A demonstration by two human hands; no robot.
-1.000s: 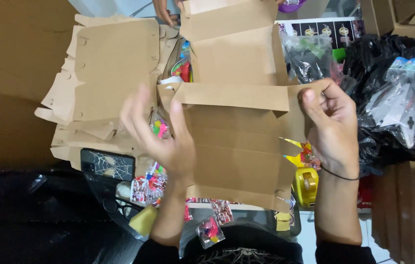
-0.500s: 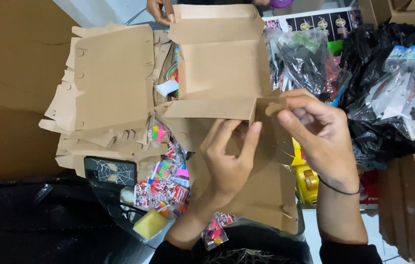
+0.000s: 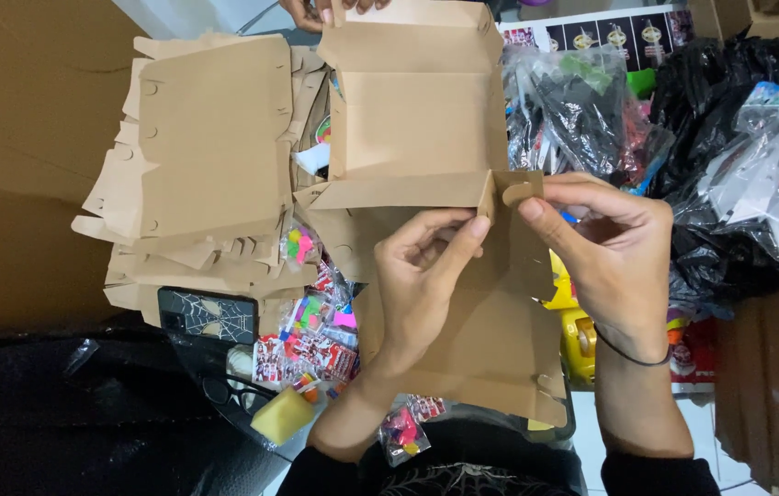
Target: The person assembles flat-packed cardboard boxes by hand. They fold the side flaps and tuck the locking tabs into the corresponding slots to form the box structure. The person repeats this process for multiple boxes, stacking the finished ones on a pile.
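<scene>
A brown die-cut cardboard box blank [image 3: 417, 129] lies partly folded in the middle of the view. My right hand [image 3: 605, 262] pinches its small rounded tab at the right corner between thumb and forefinger. My left hand [image 3: 422, 280] rests on the lower panel, with its fingertips pressing the fold just left of that tab. The upper panel of the blank stands open with its side flaps raised. Much of the lower panel is hidden under my hands.
A stack of flat brown box blanks [image 3: 206, 156] lies at the left. Small colourful packets [image 3: 316, 321] and a yellow sponge-like block [image 3: 284, 415] lie below it. Clear bags of items [image 3: 582, 110] and black bags [image 3: 757, 184] fill the right. Another person's hand [image 3: 316, 11] shows at the top edge.
My left hand has moved right from the left part of the blank to the fold beside the tab. My right hand has shifted to pinch the tab, and the upper panel is unfolded.
</scene>
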